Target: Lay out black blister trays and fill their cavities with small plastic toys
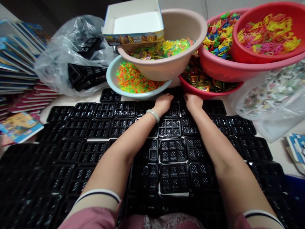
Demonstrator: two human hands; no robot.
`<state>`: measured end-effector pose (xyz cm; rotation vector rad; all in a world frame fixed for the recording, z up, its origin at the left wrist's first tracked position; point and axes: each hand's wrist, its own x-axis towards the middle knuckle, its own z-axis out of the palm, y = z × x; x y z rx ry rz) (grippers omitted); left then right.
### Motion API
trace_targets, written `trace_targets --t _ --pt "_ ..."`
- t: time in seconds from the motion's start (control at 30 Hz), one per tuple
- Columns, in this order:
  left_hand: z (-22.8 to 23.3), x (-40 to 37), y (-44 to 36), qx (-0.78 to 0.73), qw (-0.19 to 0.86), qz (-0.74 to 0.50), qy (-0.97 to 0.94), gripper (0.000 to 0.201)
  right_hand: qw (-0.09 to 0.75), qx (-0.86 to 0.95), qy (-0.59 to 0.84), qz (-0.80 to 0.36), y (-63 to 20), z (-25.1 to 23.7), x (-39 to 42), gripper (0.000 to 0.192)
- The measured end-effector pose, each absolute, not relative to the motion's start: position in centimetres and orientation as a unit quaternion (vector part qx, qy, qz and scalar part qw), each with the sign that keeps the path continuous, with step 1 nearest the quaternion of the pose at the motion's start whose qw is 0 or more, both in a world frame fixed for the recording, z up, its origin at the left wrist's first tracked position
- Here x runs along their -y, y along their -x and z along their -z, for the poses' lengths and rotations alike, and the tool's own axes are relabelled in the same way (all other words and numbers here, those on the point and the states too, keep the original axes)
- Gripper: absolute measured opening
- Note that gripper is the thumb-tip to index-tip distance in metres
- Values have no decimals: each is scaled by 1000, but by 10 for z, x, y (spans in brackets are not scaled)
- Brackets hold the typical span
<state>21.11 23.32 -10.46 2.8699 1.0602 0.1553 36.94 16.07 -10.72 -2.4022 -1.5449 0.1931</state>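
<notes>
Both my arms stretch forward over rows of black plastic trays with small compartments. At the far edge of the rows, my left hand (164, 103) has its fingers curled at the left side of a black plastic tray (176, 93). My right hand (193, 102) closes at the right side of that tray, its fingertips pointing down and partly hidden. Another compartment tray (169, 128) lies just nearer to me, between my forearms. A pale bangle (153, 115) circles my left wrist.
Behind my hands stand a light blue basin (111, 83) of small bright pieces, a beige basin (162, 68) bearing an open box (133, 38), and red basins (252, 57). A plastic bag (57, 63) of black trays is left, beside stacked booklets (19, 76). Another filled bag (274, 92) lies right.
</notes>
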Motion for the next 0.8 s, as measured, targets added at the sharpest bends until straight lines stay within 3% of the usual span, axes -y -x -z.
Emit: trace_targets --t 0.8 --pt "116 -243 -208 -344 161 -108 -919 23 87 583 803 -89 -364 99 -167 34"
